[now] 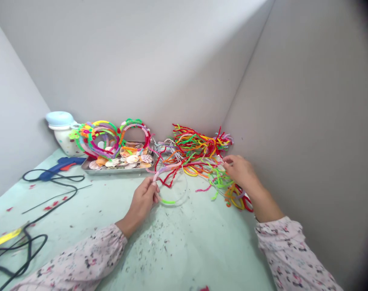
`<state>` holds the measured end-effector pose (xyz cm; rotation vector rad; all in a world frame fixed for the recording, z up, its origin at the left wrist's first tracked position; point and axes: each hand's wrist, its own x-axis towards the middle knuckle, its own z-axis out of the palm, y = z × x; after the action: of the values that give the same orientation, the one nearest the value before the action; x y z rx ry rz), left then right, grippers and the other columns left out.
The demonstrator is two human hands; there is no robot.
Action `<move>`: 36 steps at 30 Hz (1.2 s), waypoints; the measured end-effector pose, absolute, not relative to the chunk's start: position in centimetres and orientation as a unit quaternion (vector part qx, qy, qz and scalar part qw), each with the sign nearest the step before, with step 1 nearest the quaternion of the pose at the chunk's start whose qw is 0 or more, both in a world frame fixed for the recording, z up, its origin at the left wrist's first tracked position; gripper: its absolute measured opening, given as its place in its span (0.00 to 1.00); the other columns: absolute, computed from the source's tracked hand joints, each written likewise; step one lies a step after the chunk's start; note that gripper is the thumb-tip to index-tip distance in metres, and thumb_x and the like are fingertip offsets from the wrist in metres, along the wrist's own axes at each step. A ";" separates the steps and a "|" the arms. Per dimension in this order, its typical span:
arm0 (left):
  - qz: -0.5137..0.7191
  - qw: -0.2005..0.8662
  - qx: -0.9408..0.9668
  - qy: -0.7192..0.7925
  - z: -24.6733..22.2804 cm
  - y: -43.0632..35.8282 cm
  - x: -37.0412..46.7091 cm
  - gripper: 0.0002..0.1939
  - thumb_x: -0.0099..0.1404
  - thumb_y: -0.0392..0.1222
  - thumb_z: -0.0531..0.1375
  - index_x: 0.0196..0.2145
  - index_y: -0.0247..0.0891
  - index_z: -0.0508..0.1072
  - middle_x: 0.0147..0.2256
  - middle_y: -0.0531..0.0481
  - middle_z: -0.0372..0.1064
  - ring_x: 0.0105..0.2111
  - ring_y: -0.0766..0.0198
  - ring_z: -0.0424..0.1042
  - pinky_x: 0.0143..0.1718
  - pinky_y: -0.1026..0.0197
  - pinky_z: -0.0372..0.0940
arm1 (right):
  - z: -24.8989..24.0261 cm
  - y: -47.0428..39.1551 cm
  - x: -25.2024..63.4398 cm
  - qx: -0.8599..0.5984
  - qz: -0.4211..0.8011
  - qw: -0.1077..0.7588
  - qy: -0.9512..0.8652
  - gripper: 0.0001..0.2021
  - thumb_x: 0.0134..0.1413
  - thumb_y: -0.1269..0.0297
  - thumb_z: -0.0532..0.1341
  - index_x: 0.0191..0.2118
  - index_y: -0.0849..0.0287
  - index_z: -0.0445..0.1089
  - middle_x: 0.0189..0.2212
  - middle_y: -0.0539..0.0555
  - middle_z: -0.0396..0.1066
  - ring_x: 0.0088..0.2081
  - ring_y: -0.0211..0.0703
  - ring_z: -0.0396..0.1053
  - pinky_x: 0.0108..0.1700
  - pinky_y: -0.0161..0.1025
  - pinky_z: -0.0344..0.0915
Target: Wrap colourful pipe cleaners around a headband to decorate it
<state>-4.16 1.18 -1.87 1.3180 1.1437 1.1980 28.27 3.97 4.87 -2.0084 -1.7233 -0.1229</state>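
Nearby — shell tray (120,172), blk cable (29,246)

The place looks like a corner of a small craft workshop, a work surface set against plain grey walls (147,60). Bright pipe cleaners (198,141) lie heaped toward the back of a pale green tabletop (184,242); beside them a metal tray (120,172) holds seashells (131,159), with fuzzy multicoloured hoops (134,121) standing at it. What appears to be a blue glue gun (61,166) lies near a loose black cord (29,244). Red scraps (47,208) and dark specks litter the surface. Whether this is a home or a business cannot be told.
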 end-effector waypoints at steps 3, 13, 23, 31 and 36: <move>0.494 0.492 0.544 0.467 -1.7 1.1 -4.2 0.13 0.62 0.49 0.53 0.37 0.37 0.66 0.25 0.56 0.63 0.19 0.70 0.62 0.21 0.67 0.57 | 4.7 3.6 26.4 -0.653 0.112 0.260 -0.703 0.10 0.52 0.62 0.57 0.38 0.57 0.72 0.32 0.52 0.73 0.31 0.40 0.69 0.34 0.35 0.62; 0.496 0.491 0.547 0.462 -2.1 1.3 -4.3 0.13 0.63 0.49 0.52 0.38 0.36 0.67 0.25 0.55 0.63 0.19 0.70 0.62 0.21 0.67 0.58 | 2.1 3.1 23.4 -0.619 0.202 0.045 -0.758 0.05 0.45 0.64 0.63 0.29 0.58 0.73 0.26 0.50 0.73 0.27 0.38 0.66 0.26 0.33 0.54; 0.490 0.494 0.551 0.462 -2.2 1.2 -4.3 0.13 0.63 0.49 0.52 0.37 0.37 0.67 0.24 0.55 0.63 0.19 0.71 0.61 0.20 0.67 0.56 | 2.5 2.9 23.3 -0.595 0.202 0.075 -0.775 0.07 0.50 0.68 0.55 0.26 0.60 0.68 0.24 0.50 0.70 0.26 0.36 0.62 0.26 0.32 0.52; 0.488 0.481 0.564 0.460 -1.5 0.9 -4.2 0.13 0.63 0.49 0.52 0.37 0.36 0.67 0.23 0.56 0.61 0.19 0.70 0.60 0.20 0.68 0.56 | 6.7 2.5 25.5 -0.565 0.314 0.467 -0.603 0.10 0.51 0.60 0.58 0.39 0.57 0.65 0.25 0.46 0.66 0.20 0.32 0.59 0.22 0.31 0.53; 0.483 0.479 0.561 0.471 -1.2 0.8 -4.0 0.13 0.62 0.49 0.53 0.36 0.36 0.67 0.22 0.57 0.61 0.18 0.71 0.60 0.19 0.68 0.55 | 8.3 2.3 26.9 -0.507 0.300 0.623 -0.514 0.08 0.49 0.60 0.62 0.36 0.56 0.71 0.25 0.47 0.66 0.20 0.30 0.58 0.21 0.30 0.54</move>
<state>-4.03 0.76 -1.17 1.3702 1.1498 1.1781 26.88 2.25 8.27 -1.1648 -1.1796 0.6890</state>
